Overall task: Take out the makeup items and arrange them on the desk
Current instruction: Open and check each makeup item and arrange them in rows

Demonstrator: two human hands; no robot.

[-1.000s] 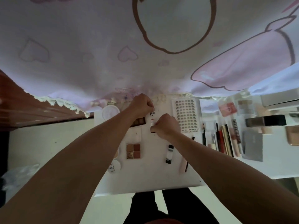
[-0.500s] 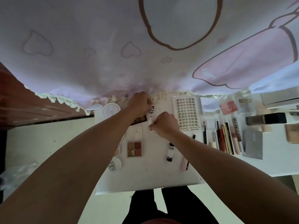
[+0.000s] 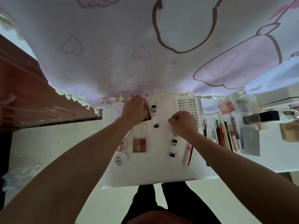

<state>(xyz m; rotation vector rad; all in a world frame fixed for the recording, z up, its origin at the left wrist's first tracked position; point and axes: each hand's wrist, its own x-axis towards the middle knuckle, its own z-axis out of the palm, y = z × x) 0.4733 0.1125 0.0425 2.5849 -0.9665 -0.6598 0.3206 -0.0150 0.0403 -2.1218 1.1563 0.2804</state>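
A small white tube with black ends (image 3: 155, 117) lies on the white desk (image 3: 153, 172) between my hands, touched by neither. My left hand (image 3: 134, 109) is just left of it, fingers curled over the edge of a dark brown palette (image 3: 147, 116) that is mostly hidden under the hand. My right hand (image 3: 183, 124) hovers to the tube's right with curled fingers, and I see nothing in it. A second black-and-white tube (image 3: 173, 147), a four-pan eyeshadow (image 3: 139, 145), a pink stick (image 3: 187, 154) and a round white lid (image 3: 120, 160) lie nearer me.
A lash tray (image 3: 189, 105) sits behind my right hand. Several pencils and lipsticks (image 3: 224, 135), a grey compact (image 3: 250, 141) and boxes fill the desk's right side. A round white jar (image 3: 116, 109) stands at the back left. A printed curtain (image 3: 145, 46) hangs over the desk's far edge.
Both hands let go of the small tube, which now lies on the desk. My right hand moved to the right. My left hand shifted onto the brown palette.
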